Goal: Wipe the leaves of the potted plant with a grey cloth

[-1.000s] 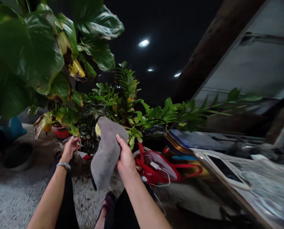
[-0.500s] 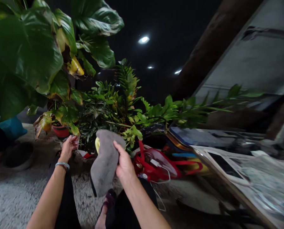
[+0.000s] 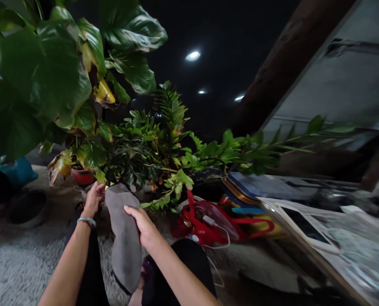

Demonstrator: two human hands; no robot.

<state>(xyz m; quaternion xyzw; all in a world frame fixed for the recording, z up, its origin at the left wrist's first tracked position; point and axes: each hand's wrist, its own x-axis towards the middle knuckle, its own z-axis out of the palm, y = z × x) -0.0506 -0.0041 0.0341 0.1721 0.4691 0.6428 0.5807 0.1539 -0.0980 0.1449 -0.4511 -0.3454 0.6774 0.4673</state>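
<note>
A long grey cloth item point(image 3: 124, 238) with a dark edge hangs between my knees, its flat side facing me. My right hand point(image 3: 146, 225) grips its right side, thumb on top and fingers behind. Just left of its upper end is my left hand point(image 3: 94, 199), palm turned inward, with fingers apart and nothing seen in it. A pale bracelet point(image 3: 86, 222) circles my left wrist. Whether the left fingertips touch the cloth's edge is hard to tell.
Leafy plants point(image 3: 132, 148) and a red pot point(image 3: 82, 176) stand ahead. A dark basin point(image 3: 26, 208) lies left. On the right are a red bag point(image 3: 205, 216) with a white cable and a table point(image 3: 291, 225) bearing a white-framed device point(image 3: 307, 225).
The grey cloth item has moved left and down with my right hand, close to my left hand. It now hangs straighter, and the yellow patch at its side is mostly hidden.
</note>
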